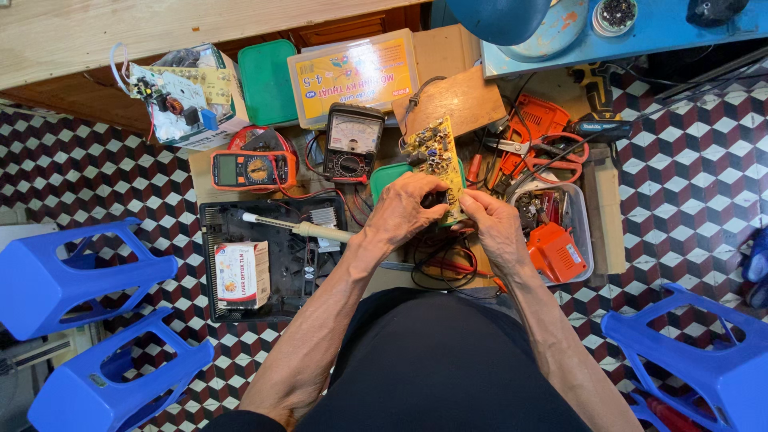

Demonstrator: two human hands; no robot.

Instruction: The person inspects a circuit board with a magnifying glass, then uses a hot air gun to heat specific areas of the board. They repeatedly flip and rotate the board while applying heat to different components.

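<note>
A yellow-green circuit board [433,152], crowded with small components, is held upright over the low work surface. My left hand [402,210] grips its lower edge from the left, and my right hand [494,224] pinches the same lower edge from the right. A small dark part sits between the fingers of both hands. A soldering iron [298,229] with a pale handle lies just left of my left wrist, resting on a black tray [210,264].
An orange multimeter [253,170] and a black analog meter [353,142] lie behind the tray. A clear tub [582,232] of orange tools sits at right. Blue plastic stools [80,280] stand on the chequered floor. A second circuit board [172,94] is at back left.
</note>
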